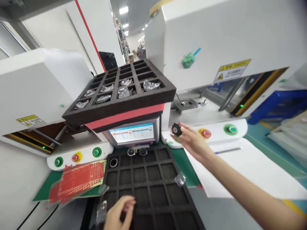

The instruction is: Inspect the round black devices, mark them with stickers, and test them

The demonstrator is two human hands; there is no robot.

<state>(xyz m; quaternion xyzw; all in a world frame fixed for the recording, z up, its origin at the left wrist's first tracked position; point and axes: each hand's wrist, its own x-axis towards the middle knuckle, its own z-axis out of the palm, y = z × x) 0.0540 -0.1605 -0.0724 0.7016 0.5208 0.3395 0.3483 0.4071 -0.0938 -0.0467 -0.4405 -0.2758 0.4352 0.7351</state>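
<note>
Right hand point(192, 139) reaches far and right, arm stretched across the desk point(240, 198). Its fingertips pinch a small black round part point(177, 129), held just in front of the white machine ledge point(216, 134) carrying a red button point(205, 133) and a green button point(231, 129). The part is in the air, clear of any tray; the fingertip grip probably leaves its face free.

Left hand point(120, 212) is near, at the bottom edge, fingers curled down over the near cells of the black foam tray point(153, 188). Whether it grips anything cannot be told; a clear wrapper point(102, 212) lies just beside it on the left.

The tray lies flat on the desk and its cells look mostly bare. One ring-shaped piece point(113, 163) sits in its far left cell, and two round parts point(137, 152) rest at its far rim. A scrap of clear plastic point(179, 179) lies at its right edge.

A second foam tray point(120, 105) is perched tilted on top of a small screen point(133, 132), its near cells holding bagged pieces, likely raised to keep it within reach above the flat tray.

Red gridded sheets point(76, 180) lie on the near left.
</note>
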